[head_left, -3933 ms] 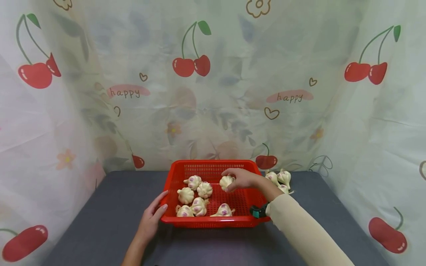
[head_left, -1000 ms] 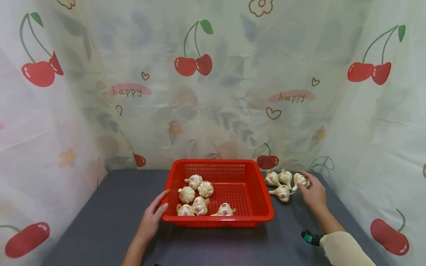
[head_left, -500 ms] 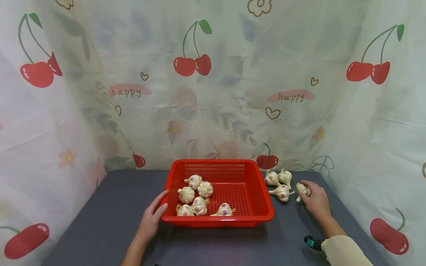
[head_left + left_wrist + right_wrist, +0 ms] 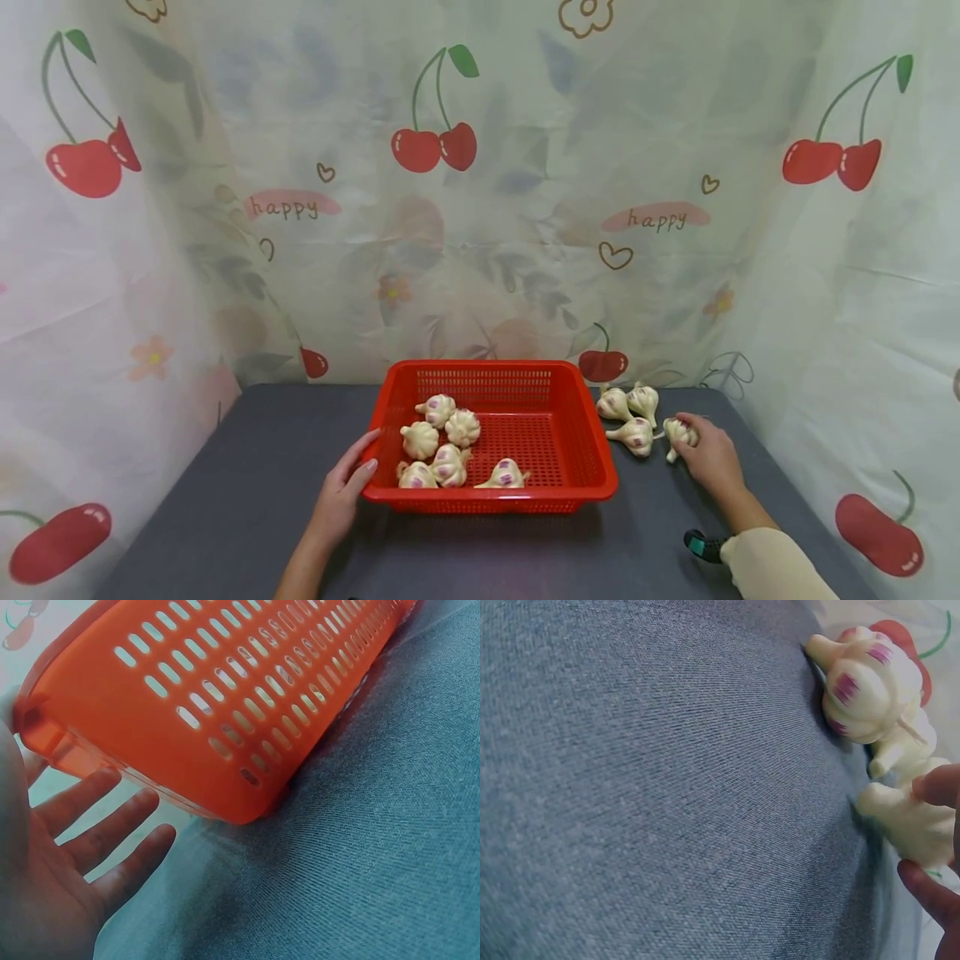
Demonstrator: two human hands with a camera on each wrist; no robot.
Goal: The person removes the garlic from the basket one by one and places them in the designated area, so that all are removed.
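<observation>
Right of the red basket, the person's right hand is pinching a garlic bulb between thumb and fingers, its stem pointing toward the person. Just beside it, three more bulbs are lying close together on the table; whether the pinched one is touching the table, the views are not showing clearly. About four seconds ago this hand was holding a bulb over the basket; compared with one second ago, the bulb is sitting nearer the person, its stem no longer pointing toward the cluster. Six bulbs are resting inside the basket, five grouped at the left and one by the front wall. The left hand is staying put, its extended fingers touching the basket's left rim without clenching.
</observation>
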